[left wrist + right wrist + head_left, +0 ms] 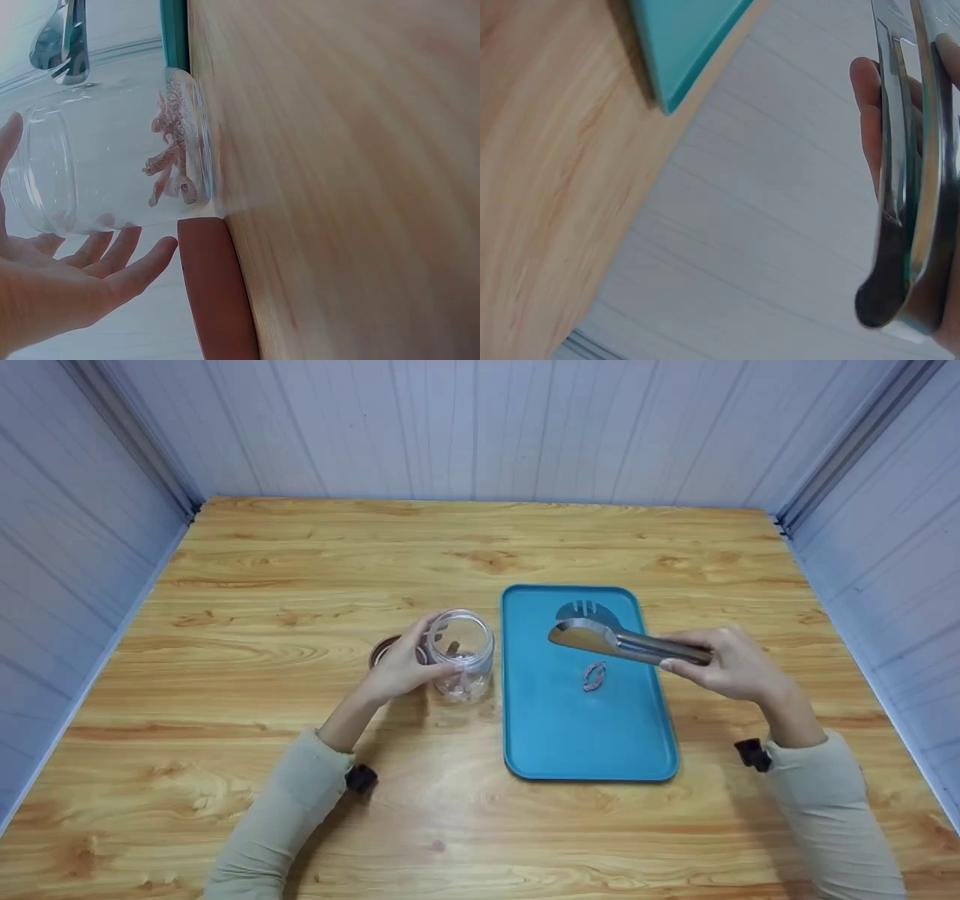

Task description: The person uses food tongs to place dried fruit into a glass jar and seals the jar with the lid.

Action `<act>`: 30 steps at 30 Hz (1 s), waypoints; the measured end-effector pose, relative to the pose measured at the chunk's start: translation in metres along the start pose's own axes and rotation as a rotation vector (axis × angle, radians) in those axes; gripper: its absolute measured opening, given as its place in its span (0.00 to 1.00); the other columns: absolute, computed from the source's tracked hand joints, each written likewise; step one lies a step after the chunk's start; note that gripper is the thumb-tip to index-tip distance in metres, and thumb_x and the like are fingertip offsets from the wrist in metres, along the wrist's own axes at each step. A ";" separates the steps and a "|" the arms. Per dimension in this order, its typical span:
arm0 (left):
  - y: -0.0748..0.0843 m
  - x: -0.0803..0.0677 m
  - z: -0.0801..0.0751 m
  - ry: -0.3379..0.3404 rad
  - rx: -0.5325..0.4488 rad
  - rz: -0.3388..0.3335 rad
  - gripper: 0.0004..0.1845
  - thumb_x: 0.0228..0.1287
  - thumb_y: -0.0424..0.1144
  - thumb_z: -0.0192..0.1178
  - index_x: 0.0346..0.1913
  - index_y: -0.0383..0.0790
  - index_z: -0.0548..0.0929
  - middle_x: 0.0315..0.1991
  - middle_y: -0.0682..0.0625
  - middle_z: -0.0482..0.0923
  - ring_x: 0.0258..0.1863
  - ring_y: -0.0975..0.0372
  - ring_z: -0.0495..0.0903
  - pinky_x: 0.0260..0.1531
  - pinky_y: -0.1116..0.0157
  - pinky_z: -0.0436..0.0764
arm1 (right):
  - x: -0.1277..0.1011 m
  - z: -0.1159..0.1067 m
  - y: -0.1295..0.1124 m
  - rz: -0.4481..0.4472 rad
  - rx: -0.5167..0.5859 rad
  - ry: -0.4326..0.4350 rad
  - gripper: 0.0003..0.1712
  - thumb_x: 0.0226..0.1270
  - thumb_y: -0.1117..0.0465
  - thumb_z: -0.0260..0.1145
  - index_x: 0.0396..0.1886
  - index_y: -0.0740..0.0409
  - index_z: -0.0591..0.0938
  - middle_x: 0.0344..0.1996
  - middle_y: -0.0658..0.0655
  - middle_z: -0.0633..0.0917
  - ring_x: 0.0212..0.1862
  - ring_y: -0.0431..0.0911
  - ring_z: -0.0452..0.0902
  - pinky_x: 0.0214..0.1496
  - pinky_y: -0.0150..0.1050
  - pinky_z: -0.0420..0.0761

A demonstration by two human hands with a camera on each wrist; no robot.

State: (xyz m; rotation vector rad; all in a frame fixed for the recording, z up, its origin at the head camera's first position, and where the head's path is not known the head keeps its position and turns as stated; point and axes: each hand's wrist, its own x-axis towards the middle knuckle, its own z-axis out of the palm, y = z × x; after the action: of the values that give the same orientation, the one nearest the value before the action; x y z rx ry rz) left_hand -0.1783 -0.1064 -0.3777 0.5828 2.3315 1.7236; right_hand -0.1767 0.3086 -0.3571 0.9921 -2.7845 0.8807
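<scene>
My left hand (397, 669) holds a clear glass jar (477, 679) upright, its thumb on the near side and its fingers curving round the far side. Several pinkish-brown, shrivelled pieces (174, 154) lie at the jar's bottom in the left wrist view. My right hand (726, 664) grips metal tongs (637, 645) above a blue tray (555, 742). The tongs' spoon-like and slotted ends stand apart, with nothing between them. Below them on the tray lies a small reddish, ring-shaped piece (587, 681).
A brown jar lid (381, 650) lies on the wooden table (315, 555) left of the jar, partly covered by my left hand. The tray stands just right of the jar. Pale panel walls (480, 427) close in the table at the back and sides.
</scene>
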 end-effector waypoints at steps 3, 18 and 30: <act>0.000 0.000 0.000 -0.005 -0.001 -0.003 0.39 0.49 0.30 0.65 0.63 0.31 0.56 0.58 0.36 0.60 0.56 0.51 0.62 0.52 0.57 0.64 | -0.010 0.002 0.004 0.018 -0.026 -0.007 0.17 0.56 0.60 0.65 0.45 0.61 0.80 0.25 0.49 0.81 0.14 0.36 0.65 0.16 0.32 0.67; 0.000 0.000 0.000 0.004 0.036 -0.002 0.38 0.49 0.32 0.65 0.63 0.32 0.57 0.58 0.37 0.61 0.55 0.52 0.63 0.52 0.57 0.63 | -0.051 0.005 0.014 0.089 -0.064 0.002 0.17 0.52 0.63 0.68 0.43 0.64 0.81 0.28 0.54 0.82 0.17 0.36 0.68 0.17 0.32 0.68; 0.000 -0.001 0.000 0.002 0.017 0.005 0.39 0.50 0.31 0.65 0.63 0.31 0.56 0.58 0.36 0.60 0.56 0.50 0.62 0.53 0.57 0.62 | -0.069 0.006 0.018 0.184 -0.134 0.018 0.16 0.50 0.58 0.69 0.38 0.62 0.83 0.24 0.50 0.81 0.15 0.36 0.64 0.15 0.32 0.65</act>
State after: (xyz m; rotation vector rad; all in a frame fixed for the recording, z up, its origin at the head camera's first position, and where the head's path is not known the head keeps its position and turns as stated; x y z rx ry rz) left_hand -0.1778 -0.1070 -0.3773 0.5902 2.3498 1.7093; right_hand -0.1321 0.3556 -0.3867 0.7144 -2.9094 0.7047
